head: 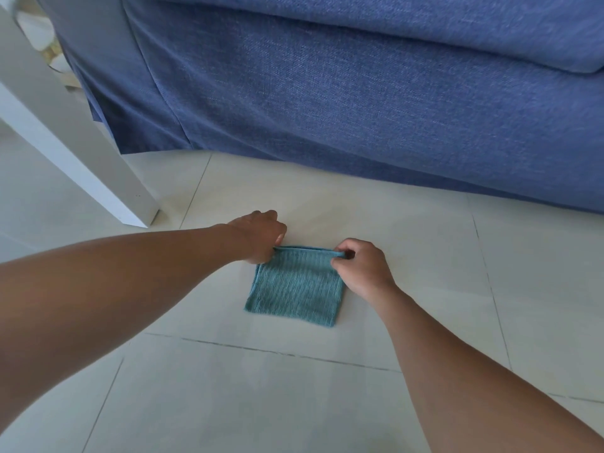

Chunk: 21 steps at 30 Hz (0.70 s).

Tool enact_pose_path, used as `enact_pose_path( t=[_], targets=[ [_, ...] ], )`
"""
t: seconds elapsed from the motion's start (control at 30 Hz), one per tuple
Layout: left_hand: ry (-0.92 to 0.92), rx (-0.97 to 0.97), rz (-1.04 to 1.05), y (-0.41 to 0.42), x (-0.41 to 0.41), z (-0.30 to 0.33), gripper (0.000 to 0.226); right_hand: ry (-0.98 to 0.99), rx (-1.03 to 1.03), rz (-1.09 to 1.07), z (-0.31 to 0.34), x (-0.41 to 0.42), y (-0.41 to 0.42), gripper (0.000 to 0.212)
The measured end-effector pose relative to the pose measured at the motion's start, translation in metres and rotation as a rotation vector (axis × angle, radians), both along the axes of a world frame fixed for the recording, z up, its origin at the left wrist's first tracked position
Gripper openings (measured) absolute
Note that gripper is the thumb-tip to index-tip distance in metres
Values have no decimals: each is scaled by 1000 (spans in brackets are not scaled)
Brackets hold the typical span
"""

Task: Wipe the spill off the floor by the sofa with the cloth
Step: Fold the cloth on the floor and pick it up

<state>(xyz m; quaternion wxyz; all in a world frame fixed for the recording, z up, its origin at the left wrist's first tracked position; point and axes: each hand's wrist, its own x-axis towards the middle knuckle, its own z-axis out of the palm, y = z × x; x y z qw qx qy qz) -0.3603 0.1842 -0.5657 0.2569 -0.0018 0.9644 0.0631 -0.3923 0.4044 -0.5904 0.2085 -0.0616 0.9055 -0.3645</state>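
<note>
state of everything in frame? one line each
cloth: folded into a square, flat on the floor, far edge pinched at both corners
left hand: fingers closed on the cloth's far left corner
right hand: fingers closed on the cloth's far right corner
floor: pale tiles, no spill visible
sofa: blue cover hanging to the floor, beyond the cloth
table leg: white, standing on the floor, left of the sofa

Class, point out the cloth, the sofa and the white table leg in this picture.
cloth (295, 287), head view, middle of its ribbed teal face
sofa (359, 103), head view, blue front skirt
white table leg (78, 152), head view, slanted side above the floor
</note>
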Motion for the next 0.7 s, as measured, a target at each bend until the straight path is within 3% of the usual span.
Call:
enact_pose_path(
  t=[0.23,0.33,0.43,0.53,0.7],
  targets=[
    [-59,299,267,-14,1,7,13,-46,-357,-127,1,0,5,16],
    [-49,583,456,-16,2,10,13,-187,-523,-165,5,2,8,42],
    [-116,829,552,-16,7,16,28,-287,-597,-151,7,7,12,45],
    [-136,854,443,-18,15,24,38,-339,-509,-129,7,13,11,35],
    [-29,808,403,-8,27,21,18,-345,-492,-104,6,17,5,36]
  ],
)
